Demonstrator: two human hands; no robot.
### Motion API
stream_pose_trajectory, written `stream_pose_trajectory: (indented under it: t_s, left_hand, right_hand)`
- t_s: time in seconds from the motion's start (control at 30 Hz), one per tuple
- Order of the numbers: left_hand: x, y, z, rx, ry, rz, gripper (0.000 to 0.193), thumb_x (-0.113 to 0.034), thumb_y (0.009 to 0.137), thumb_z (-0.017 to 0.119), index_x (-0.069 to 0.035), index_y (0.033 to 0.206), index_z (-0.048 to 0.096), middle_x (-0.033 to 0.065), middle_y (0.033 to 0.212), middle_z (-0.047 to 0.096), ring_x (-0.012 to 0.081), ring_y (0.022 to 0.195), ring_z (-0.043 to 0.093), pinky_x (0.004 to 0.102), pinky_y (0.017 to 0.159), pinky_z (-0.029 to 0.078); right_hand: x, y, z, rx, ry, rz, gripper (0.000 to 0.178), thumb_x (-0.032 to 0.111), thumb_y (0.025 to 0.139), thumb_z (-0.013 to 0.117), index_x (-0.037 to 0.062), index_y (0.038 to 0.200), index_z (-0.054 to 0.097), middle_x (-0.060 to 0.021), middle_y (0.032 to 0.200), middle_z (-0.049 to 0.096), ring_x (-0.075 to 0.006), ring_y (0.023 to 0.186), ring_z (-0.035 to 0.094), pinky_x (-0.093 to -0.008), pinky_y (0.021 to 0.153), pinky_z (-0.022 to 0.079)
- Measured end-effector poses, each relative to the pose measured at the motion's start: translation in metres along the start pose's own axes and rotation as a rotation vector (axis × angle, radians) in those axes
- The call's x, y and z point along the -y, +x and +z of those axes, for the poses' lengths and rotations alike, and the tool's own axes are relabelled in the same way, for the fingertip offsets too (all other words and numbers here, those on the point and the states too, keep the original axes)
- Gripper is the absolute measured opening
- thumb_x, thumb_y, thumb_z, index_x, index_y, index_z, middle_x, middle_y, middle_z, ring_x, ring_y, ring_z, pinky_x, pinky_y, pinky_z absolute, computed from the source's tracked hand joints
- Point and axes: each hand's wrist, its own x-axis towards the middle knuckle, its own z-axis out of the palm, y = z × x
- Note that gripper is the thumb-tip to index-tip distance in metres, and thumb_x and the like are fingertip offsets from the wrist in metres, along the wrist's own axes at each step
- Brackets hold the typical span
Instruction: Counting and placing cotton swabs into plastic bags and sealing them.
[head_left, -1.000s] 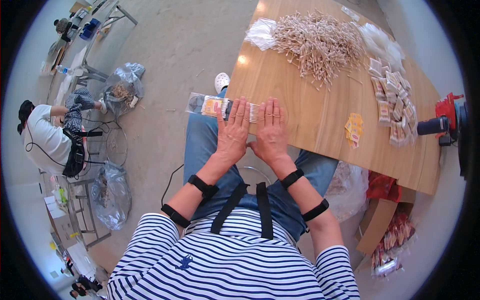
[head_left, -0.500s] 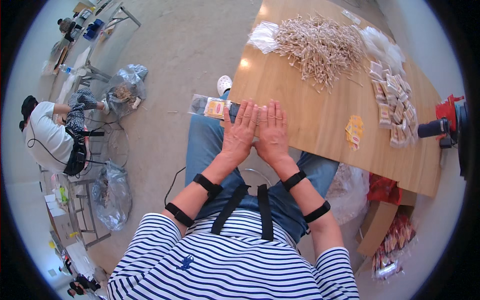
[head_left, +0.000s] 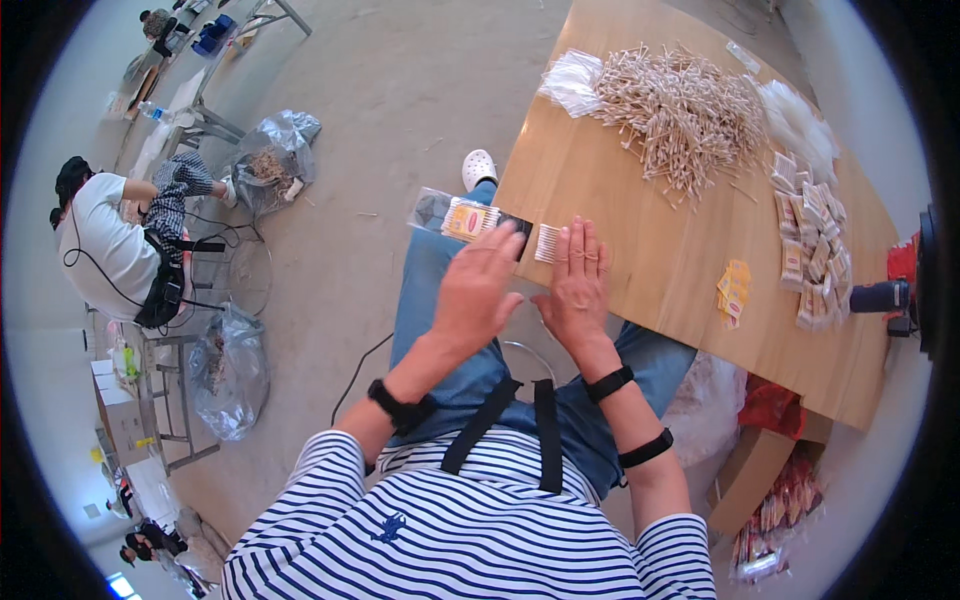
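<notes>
My right hand (head_left: 578, 285) lies flat near the table's front left corner, fingers stretched and side by side. Against its left edge sits a short row of cotton swabs (head_left: 547, 243); whether the fingertips cover more of them I cannot tell. My left hand (head_left: 475, 285), a little blurred, is raised left of that row with its fingers extended and nothing visible in it. Just beyond its fingertips, a clear plastic bag with a yellow card (head_left: 467, 220) and a row of swabs juts past the table's left edge, next to a black flat piece (head_left: 517, 228).
A big heap of loose swabs (head_left: 685, 110) covers the far table, with clear bags (head_left: 573, 82) on its left. Filled swab packs (head_left: 815, 250) pile up at right, near yellow cards (head_left: 733, 292). A cardboard box (head_left: 752, 470) stands below. Another person (head_left: 120, 245) sits at far left.
My left hand has lifted and moved away from my right hand, uncovering the row of swabs between them. The whole view has shifted, with the table now further right.
</notes>
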Motion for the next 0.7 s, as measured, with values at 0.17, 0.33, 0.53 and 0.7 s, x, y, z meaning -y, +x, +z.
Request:
stream_pose_trajectory:
  t_s: [0.17,0.33,0.53,0.7]
  left_hand:
    - [0.043,-0.032,0.012,-0.234,-1.04,-0.82,0.041,-0.02,0.088,0.076,0.0,0.119,0.057,0.0076,0.105,0.063,0.0147,0.088,0.062,0.0276,0.08,0.053]
    - [0.059,0.0,0.028,-0.34,-1.544,-0.957,0.037,-0.03,0.09,0.075,-0.004,0.111,0.06,0.0029,0.094,0.063,0.0096,0.075,0.058,0.0219,0.065,0.048]
    - [0.076,0.029,0.056,-0.453,-1.761,-0.947,0.031,-0.032,0.085,0.081,-0.009,0.096,0.063,-0.0019,0.081,0.063,0.0051,0.057,0.049,0.021,0.051,0.039]
    - [0.083,0.043,0.063,-0.522,-1.869,-1.035,0.032,-0.03,0.084,0.082,-0.007,0.097,0.063,0.0008,0.085,0.066,0.009,0.064,0.059,0.024,0.054,0.047]
  right_hand:
    - [0.002,-0.001,-0.002,-0.01,0.022,-0.007,0.113,0.026,0.062,0.088,-0.0038,0.152,0.027,-0.0225,0.162,0.02,-0.0368,0.152,0.015,-0.0477,0.122,0.015]
    - [0.0,0.001,-0.004,-0.003,0.02,-0.008,0.112,0.025,0.062,0.088,-0.0042,0.151,0.027,-0.0231,0.162,0.02,-0.0371,0.152,0.015,-0.0478,0.122,0.015]
    - [0.002,0.001,-0.004,-0.009,0.014,-0.003,0.111,0.026,0.063,0.087,-0.0042,0.151,0.027,-0.0235,0.162,0.02,-0.0371,0.152,0.016,-0.0474,0.123,0.015]
    - [0.003,0.001,-0.004,-0.022,0.011,-0.005,0.11,0.026,0.063,0.086,-0.0042,0.151,0.028,-0.0234,0.161,0.021,-0.0367,0.152,0.016,-0.0467,0.123,0.014]
